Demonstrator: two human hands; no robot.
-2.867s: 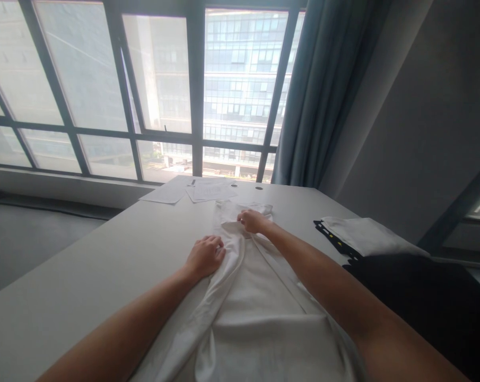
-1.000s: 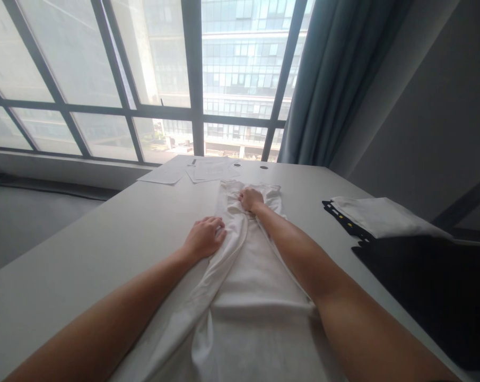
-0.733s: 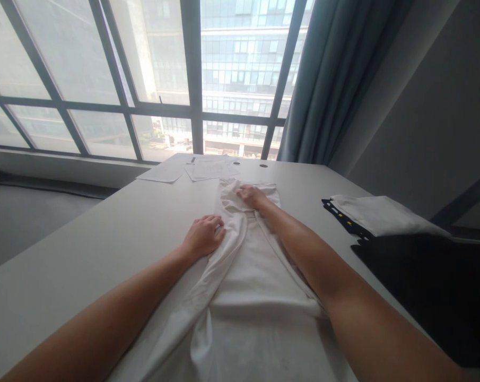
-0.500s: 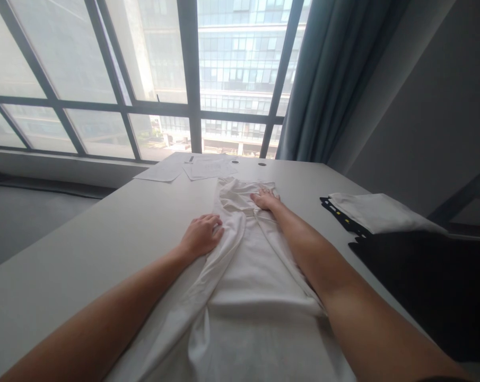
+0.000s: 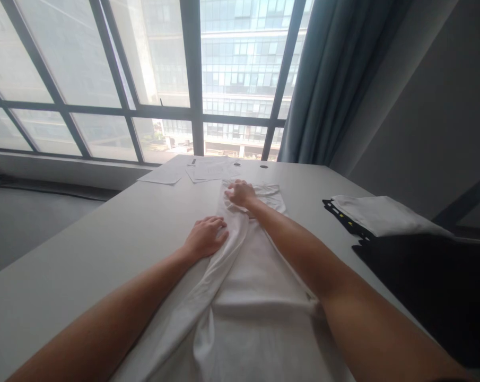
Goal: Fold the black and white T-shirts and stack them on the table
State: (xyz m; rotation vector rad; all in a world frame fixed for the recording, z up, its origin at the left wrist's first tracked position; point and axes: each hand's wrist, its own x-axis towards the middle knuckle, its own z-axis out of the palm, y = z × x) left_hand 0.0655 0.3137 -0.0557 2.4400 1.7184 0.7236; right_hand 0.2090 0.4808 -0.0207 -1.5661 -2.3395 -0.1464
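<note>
A long white garment (image 5: 259,281) lies folded lengthwise on the white table, stretching away from me. My left hand (image 5: 206,236) rests palm down on its left edge, about halfway along, fingers loosely extended. At the far end, my right hand (image 5: 242,193) is on the garment's left corner. Its fingers bend down onto the cloth and appear to grip it; the fingertips are partly hidden. To the right of that hand the far end of the cloth is wrinkled. My right forearm crosses over the garment's right side.
Paper sheets (image 5: 210,168) lie at the table's far edge, near two round holes. On the right, a folded white cloth (image 5: 386,215) sits on black cloth (image 5: 426,292). Beyond the table (image 5: 116,233) are windows and a grey-blue curtain (image 5: 323,79).
My right hand has moved left across the garment's far end, from its right side to its left corner, and its fingers have curled. My left hand stays in place on the cloth.
</note>
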